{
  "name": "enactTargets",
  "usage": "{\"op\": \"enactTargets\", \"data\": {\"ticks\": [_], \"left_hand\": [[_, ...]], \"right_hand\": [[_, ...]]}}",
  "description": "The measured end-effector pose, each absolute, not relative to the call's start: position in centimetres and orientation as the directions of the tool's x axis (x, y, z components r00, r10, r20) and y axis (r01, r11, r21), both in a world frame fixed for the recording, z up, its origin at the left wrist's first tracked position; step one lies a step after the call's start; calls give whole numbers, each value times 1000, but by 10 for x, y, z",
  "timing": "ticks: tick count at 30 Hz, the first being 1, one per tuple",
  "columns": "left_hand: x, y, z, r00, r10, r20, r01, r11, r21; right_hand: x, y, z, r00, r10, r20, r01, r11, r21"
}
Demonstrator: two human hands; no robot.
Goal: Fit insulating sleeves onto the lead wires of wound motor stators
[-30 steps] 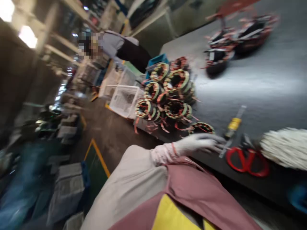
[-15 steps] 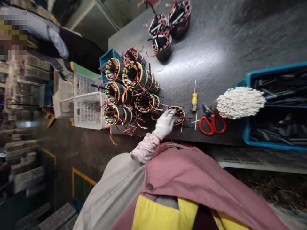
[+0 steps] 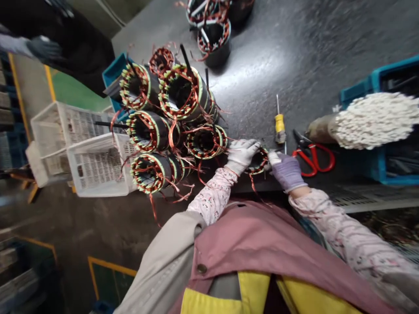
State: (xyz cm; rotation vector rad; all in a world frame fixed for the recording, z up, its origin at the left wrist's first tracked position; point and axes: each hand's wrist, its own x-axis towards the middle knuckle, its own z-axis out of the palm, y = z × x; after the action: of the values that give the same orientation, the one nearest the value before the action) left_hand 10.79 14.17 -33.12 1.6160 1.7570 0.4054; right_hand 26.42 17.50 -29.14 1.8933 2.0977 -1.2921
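A small motor stator [image 3: 261, 162] with copper windings stands at the table's near edge. My left hand [image 3: 242, 155], in a white glove, is closed on its left side, fingers over the rim. At its right side is my right hand [image 3: 287, 171], in a purple and white glove, with fingers pressed together; what they pinch is hidden. Left of my hands, several larger stators [image 3: 180, 93] lie stacked on their sides, with copper leads and black sleeves sticking out. A yellow-handled screwdriver [image 3: 279, 126] and red-handled scissors [image 3: 314, 159] lie just beyond my right hand.
A thick bundle of white tubes [image 3: 376, 120] lies against blue bins [image 3: 376, 172] at the right. More stators [image 3: 214, 43] stand at the back. White plastic baskets [image 3: 98, 168] are off the table's left end. A co-worker's gloved hand [image 3: 44, 47] shows at upper left.
My right hand has come into view from the right and reached the small stator. My left hand stays on it. The camera view has shifted closer to the table.
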Motion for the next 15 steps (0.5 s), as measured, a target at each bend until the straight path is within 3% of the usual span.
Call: {"op": "enactTargets", "data": {"ticks": [6,9,12,13,15], "left_hand": [[98,146,-335,111,966,-233,817,45,575],[94,147,-332,92,977,-191,880,10,474],[91,145,-332,67,993,-101,926,-24,378],[90,144,-333,57,997,-49,933,-36,357],[85,146,-338,61,997,57,939,-76,336]], "right_hand": [[216,174,-273,-321,788,-525,923,137,-359],[255,143,-271,-362,847,-388,902,213,-376],[350,75,-295,-169,979,-114,799,68,-598],[385,46,-308,-19,995,-96,758,-48,-650],[443,-13,-341,209,966,-152,729,-257,-634]]}}
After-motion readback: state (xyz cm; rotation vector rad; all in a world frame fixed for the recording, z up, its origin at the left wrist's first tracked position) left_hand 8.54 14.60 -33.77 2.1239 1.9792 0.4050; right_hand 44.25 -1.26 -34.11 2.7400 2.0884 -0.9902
